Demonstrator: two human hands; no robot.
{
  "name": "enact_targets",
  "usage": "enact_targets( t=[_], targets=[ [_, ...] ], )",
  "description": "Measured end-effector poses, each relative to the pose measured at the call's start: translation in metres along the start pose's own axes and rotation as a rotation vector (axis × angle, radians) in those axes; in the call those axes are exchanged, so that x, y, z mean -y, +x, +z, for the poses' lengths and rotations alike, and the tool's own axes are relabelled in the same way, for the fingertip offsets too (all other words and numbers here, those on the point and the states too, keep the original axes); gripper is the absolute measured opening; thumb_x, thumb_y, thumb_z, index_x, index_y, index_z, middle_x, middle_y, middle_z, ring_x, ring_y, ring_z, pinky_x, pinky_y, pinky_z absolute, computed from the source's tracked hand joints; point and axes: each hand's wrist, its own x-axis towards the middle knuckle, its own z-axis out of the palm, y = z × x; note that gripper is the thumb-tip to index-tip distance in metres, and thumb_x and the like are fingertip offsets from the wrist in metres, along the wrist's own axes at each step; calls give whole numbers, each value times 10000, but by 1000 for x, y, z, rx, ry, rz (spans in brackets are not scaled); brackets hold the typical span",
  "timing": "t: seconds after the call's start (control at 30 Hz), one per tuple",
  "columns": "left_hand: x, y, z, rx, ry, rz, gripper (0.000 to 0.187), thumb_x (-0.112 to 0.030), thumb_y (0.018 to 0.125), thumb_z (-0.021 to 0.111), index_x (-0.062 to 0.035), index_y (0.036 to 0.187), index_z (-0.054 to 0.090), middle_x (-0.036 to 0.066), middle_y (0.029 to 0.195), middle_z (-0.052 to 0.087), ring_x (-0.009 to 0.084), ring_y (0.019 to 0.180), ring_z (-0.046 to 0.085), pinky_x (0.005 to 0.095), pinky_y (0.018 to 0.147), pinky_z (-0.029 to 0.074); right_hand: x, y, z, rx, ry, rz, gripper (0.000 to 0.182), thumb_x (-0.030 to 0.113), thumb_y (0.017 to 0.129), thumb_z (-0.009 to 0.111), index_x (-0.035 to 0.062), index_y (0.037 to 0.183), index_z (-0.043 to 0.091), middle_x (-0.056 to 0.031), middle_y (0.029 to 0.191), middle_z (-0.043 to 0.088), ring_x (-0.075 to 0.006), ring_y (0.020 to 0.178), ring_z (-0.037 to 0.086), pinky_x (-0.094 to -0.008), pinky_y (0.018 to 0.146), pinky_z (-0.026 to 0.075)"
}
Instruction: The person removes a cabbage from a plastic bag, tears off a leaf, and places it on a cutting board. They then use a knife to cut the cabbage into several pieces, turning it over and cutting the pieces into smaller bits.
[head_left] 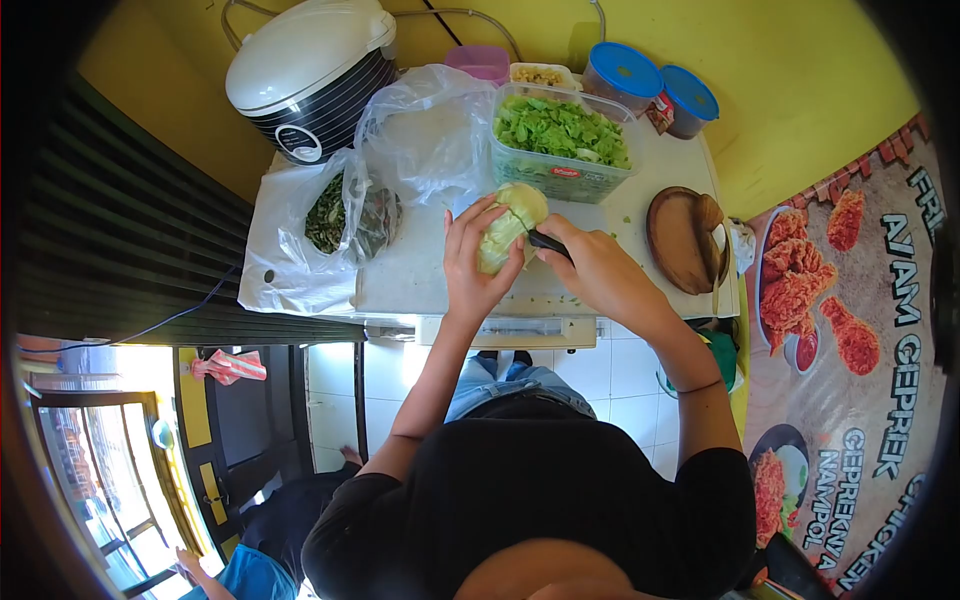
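A pale green cabbage [522,203] is at the middle of the white table, near its front edge. My left hand [476,258] is wrapped round the cabbage from the left, fingers on top and thumb at its near right side. Closed round the black handle of a knife [549,243] is my right hand [597,270], on the cabbage's right. The blade lies at the cabbage and is mostly hidden. Just behind stands a clear plastic box [600,188] with chopped green leaves [560,130] in it.
A rice cooker [310,65] stands at the back left, beside plastic bags [425,130] and dark leaves [325,215]. To the right are a wooden mortar [672,240] with its pestle and blue-lidded tubs [625,70]. Another person [250,570] is at the lower left.
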Motion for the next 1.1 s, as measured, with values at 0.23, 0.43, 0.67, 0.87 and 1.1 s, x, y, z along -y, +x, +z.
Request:
enact_targets(
  t=[0.23,0.43,0.67,0.87,1.1],
  targets=[
    [0,4,1,40,-31,-18,399,-123,732,708,-99,1117,606,105,1203,586,280,1127,556,542,1084,223,-5,1,-7,-6,59,-3,209,122,883,573,6,1037,491,-232,802,638,-419,770,608,-486,691,454],
    [-9,1,7,30,7,-25,398,-109,736,707,-85,1117,595,113,1186,592,283,1122,558,538,1084,218,-5,3,-20,120,-37,94,297,196,904,558,-9,1101,473,-216,973,652,-406,892,612,-445,774,475],
    [-16,-5,15,42,50,-10,393,-120,753,706,-94,1127,589,98,1225,567,281,1157,525,534,1090,202,-11,11,-4,56,-198,76,310,185,889,521,-90,992,423,-238,679,604,-412,664,605,-484,599,475],
    [-16,0,14,23,69,-38,395,-129,760,700,-106,1136,582,90,1226,560,276,1144,530,552,1076,211,-11,27,-6,78,-189,58,317,216,865,574,-48,962,428,-264,809,620,-428,754,610,-475,669,477],
    [-13,3,15,37,89,-38,398,-132,757,701,-118,1136,580,79,1231,553,271,1128,537,565,1071,222,-3,27,-7,21,-279,167,351,242,812,567,-79,924,479,-239,651,604,-392,632,620,-469,591,498]
  ],
)
